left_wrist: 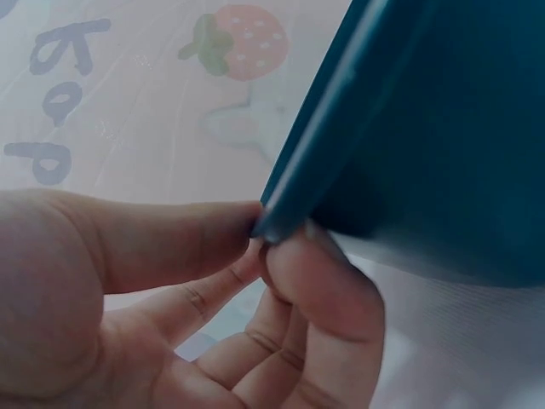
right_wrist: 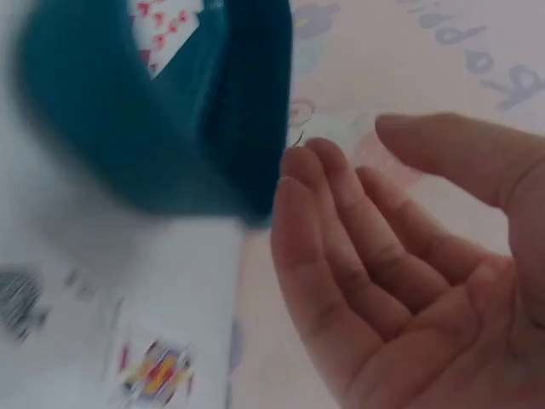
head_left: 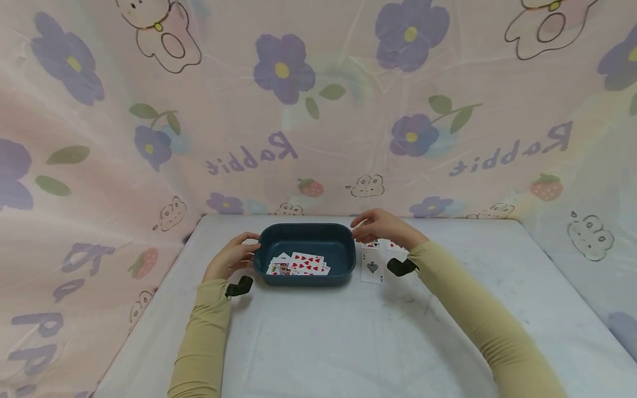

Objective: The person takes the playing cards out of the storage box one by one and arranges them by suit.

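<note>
A dark blue tray (head_left: 304, 236) stands on the white table (head_left: 318, 337), near its far edge and between the two hands. The left hand (head_left: 234, 255) grips the tray's left rim: in the left wrist view the thumb (left_wrist: 183, 243) presses the rim's outer edge from above while the curled fingers (left_wrist: 328, 294) close under it, so the rim is pinched between them. The right hand (head_left: 380, 225) is at the tray's far right corner; in the right wrist view its fingers (right_wrist: 341, 256) are relaxed and only slightly bent, palm exposed, holding nothing, with the fingertips just beside the tray wall (right_wrist: 247, 111). Whether the fingertips touch the wall cannot be told. Inside the tray, toward its near side, lies a spread of cards (head_left: 298, 264), face up, mostly red heart pips. On the table just right of the tray lies a single ace of spades (head_left: 372, 267), face up, apart from the tray wall. More cards (head_left: 385, 245) lie beyond it, partly hidden under the right hand and wrist. Both forearms wear tan sleeves (head_left: 204, 331), each with a black wrist-mounted unit (head_left: 240, 287). A pink floral cloth (head_left: 318, 110) printed with rabbits, strawberries and lettering encloses the table on three sides.
</note>
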Action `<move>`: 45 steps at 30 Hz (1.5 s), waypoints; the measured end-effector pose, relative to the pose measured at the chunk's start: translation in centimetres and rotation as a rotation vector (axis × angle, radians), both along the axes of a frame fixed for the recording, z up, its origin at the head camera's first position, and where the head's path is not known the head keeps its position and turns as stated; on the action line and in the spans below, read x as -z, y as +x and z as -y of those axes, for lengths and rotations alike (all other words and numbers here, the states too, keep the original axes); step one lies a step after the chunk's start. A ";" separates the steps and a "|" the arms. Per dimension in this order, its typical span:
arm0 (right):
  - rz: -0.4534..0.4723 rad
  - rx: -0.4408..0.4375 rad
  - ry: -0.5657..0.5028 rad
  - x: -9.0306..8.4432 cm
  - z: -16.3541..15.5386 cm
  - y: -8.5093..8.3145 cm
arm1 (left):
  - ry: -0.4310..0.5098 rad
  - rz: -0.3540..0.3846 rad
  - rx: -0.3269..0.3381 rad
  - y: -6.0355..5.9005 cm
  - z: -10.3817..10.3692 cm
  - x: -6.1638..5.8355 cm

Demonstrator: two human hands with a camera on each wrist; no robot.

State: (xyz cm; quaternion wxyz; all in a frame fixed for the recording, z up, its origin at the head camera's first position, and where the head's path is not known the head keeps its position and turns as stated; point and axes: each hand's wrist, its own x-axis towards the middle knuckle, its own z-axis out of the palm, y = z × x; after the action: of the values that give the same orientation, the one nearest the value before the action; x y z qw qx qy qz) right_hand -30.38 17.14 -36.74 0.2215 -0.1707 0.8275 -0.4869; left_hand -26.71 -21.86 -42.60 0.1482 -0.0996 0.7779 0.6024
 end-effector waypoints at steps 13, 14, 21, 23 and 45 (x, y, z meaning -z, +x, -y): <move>0.065 -0.230 0.030 0.8 7.4 -2.3 | -0.006 0.004 -0.006 -0.2 0.0 0.4; 0.068 -0.233 0.033 1.0 7.8 -2.4 | -0.008 0.005 -0.007 -0.2 0.1 0.4; 0.103 -0.234 0.095 2.3 10.2 -3.2 | -0.009 0.001 -0.005 -0.4 0.2 0.2; 0.119 -0.241 0.117 2.6 10.6 -3.3 | -0.006 -0.002 0.002 -0.4 0.2 0.3; 0.270 -0.356 0.230 4.3 11.5 -3.1 | 0.010 -0.007 0.006 -0.4 0.1 0.6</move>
State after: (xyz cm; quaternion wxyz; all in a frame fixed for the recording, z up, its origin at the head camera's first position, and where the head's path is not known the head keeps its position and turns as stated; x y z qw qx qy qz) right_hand -33.51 5.65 -41.05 0.4299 -0.2208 0.7974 -0.3614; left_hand -27.10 -21.94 -43.20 0.1476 -0.0947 0.7758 0.6061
